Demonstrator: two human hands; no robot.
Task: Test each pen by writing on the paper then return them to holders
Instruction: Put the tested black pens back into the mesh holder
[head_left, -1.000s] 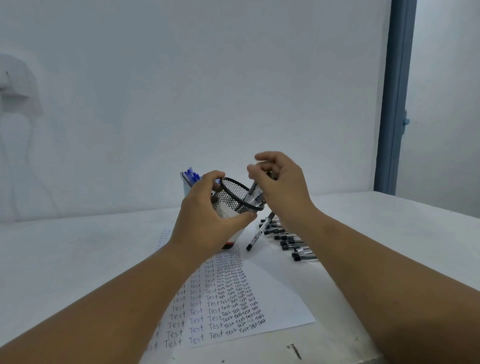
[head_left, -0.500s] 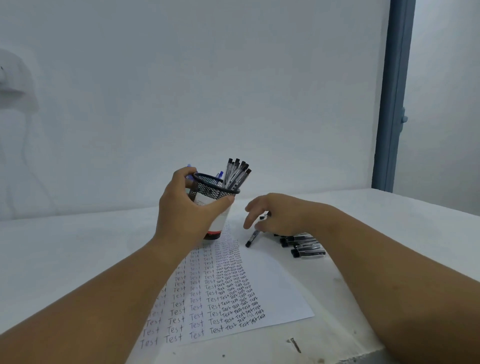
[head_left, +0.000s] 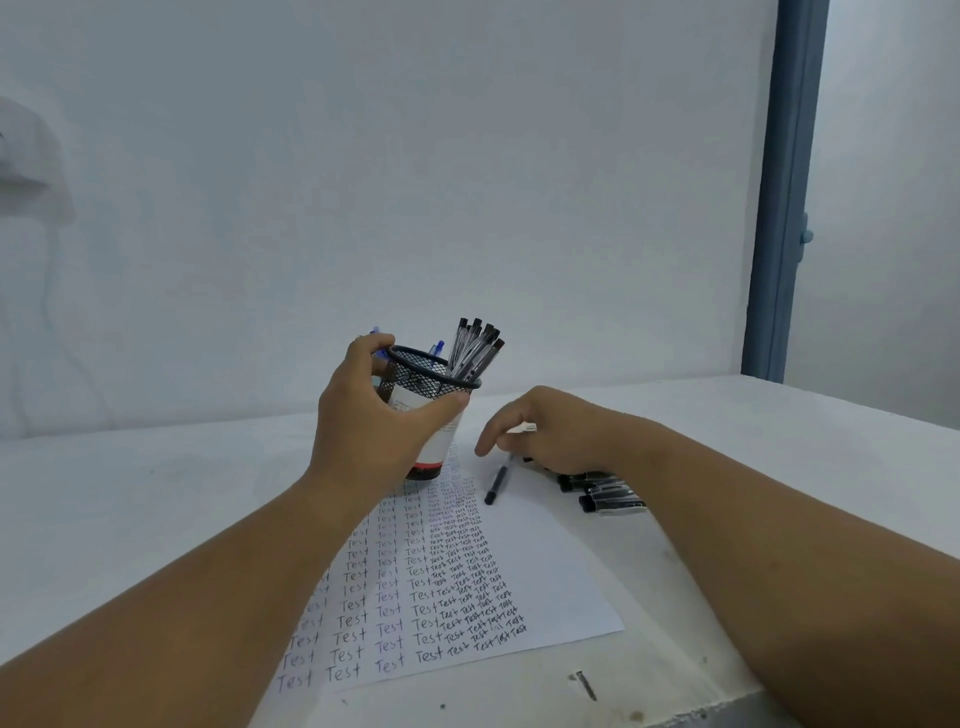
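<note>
My left hand (head_left: 374, 421) grips a black mesh pen holder (head_left: 431, 376) that stands upright at the far end of the paper (head_left: 540, 566). Several black pens (head_left: 475, 348) stick up from the holder. A second holder with blue pens (head_left: 436, 347) stands behind it, mostly hidden by my hand. My right hand (head_left: 550, 431) rests low over a row of black pens (head_left: 608, 493) lying on the table, fingers loosely curled; whether it pinches one is unclear. One black pen (head_left: 497, 480) lies on the paper just under its fingertips.
The paper is covered with columns of the word "Test" on its left half. A dark screw (head_left: 586, 683) lies near the table's front edge (head_left: 675, 719). A white wall stands behind the table, and a blue door frame (head_left: 784, 197) rises at the right.
My left hand lowered the mesh holder from a tilt to upright on the table. My right hand left the holder's mouth and came down over the row of pens.
</note>
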